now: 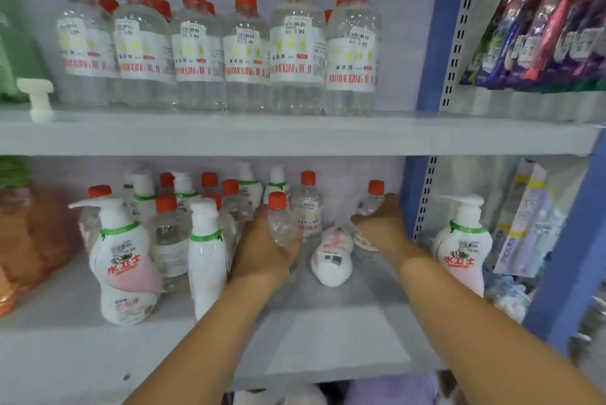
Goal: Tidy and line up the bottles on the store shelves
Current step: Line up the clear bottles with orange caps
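On the lower shelf point(328, 332) my left hand point(262, 250) grips a small clear bottle with an orange cap point(278, 221), held upright. My right hand point(382, 226) is wrapped around another clear orange-capped bottle point(372, 199) near the back right corner. Between my hands a white bottle point(333, 255) lies on its side. A third clear bottle point(307, 204) stands behind it. To the left crowd several clear orange-capped bottles point(167, 234) and white pump bottles point(123, 260). The upper shelf carries a row of larger clear bottles with orange caps point(249, 50).
A lone white pump bottle point(464, 244) stands right of the blue upright point(414, 195). Packaged goods hang at the upper right point(541, 18). An orange bag point(29, 240) fills the lower left. A loose white pump head point(37, 98) sits on the upper shelf edge.
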